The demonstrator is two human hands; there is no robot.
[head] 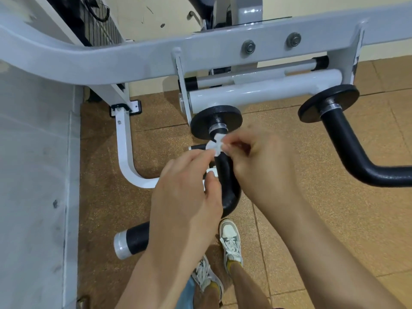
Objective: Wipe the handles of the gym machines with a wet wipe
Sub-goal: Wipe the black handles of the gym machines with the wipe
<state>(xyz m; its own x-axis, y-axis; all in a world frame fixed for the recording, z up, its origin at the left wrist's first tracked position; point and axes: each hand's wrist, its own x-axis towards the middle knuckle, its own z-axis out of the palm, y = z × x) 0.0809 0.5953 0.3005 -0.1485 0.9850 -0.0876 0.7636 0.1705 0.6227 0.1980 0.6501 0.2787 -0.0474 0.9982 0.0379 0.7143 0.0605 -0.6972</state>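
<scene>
Softness is what you reckon with: the wet wipe (214,146) is a small, crumpled white scrap held between your hands, just below the black disc (215,117) at the top of the near handle (229,188). Whether it touches the bar yet, I cannot tell. Your right hand (260,161) has its fingers curled and pinches the wipe's right side. Your left hand (185,188) meets its lower left edge with bent fingertips and seems to pinch it too.

It looks limp, light and damp, so it will likely bunch and tear rather than push. Spread it flat across your palm before you wrap it. The handle is rigid, fixed to the grey frame (133,56) and probably grippy — take hold around the bar itself, wipe underneath your fingers, and slide along the curve. The far handle (347,150) waits to the right.
</scene>
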